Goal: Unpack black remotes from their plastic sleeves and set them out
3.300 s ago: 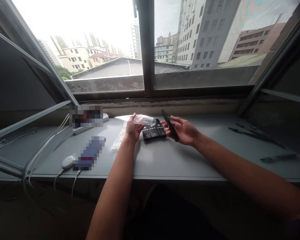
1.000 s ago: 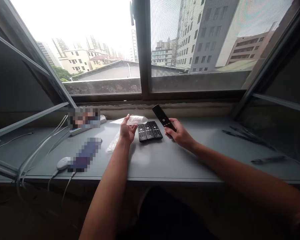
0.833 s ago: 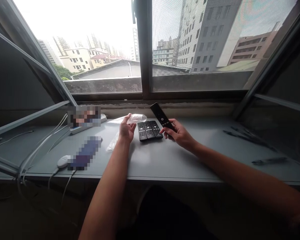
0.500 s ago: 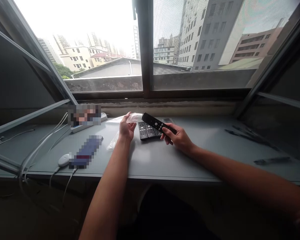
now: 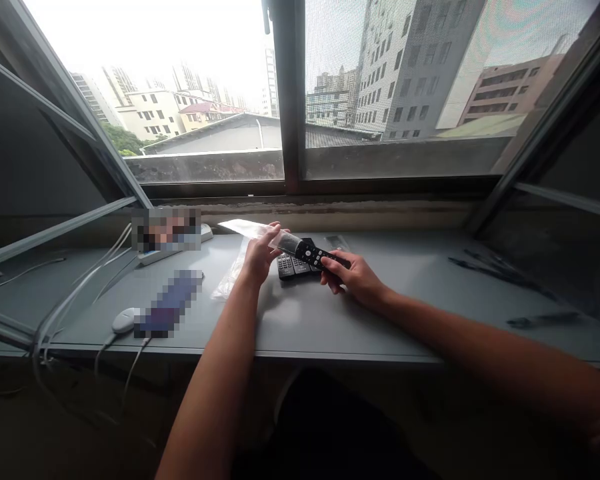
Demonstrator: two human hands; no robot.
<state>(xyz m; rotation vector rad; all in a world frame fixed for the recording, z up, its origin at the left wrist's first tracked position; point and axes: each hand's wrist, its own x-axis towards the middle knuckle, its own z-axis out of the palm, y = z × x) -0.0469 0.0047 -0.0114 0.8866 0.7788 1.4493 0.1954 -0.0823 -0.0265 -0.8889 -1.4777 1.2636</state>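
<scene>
My right hand point(image 5: 353, 279) grips a slim black remote control point(image 5: 320, 254) by its lower end, and the remote's upper end sits inside a clear plastic sleeve point(image 5: 253, 230). My left hand point(image 5: 257, 259) holds that sleeve at its open end, around the tip of the remote. Beneath my hands, several black remotes point(image 5: 287, 267) lie side by side on the grey desk point(image 5: 300, 327), partly hidden. A crumpled clear plastic bag point(image 5: 231, 279) lies next to my left wrist.
A blurred power strip point(image 5: 167, 239) stands at the back left, with a white mouse point(image 5: 124, 321) and a blurred flat device point(image 5: 169, 304) nearer the front edge. White cables run off the left side. Dark pens point(image 5: 543, 321) lie at right, below the open window.
My right hand has tipped the remote flat and moved it left, pushing its tip into the plastic sleeve. My left hand now holds the sleeve around it.
</scene>
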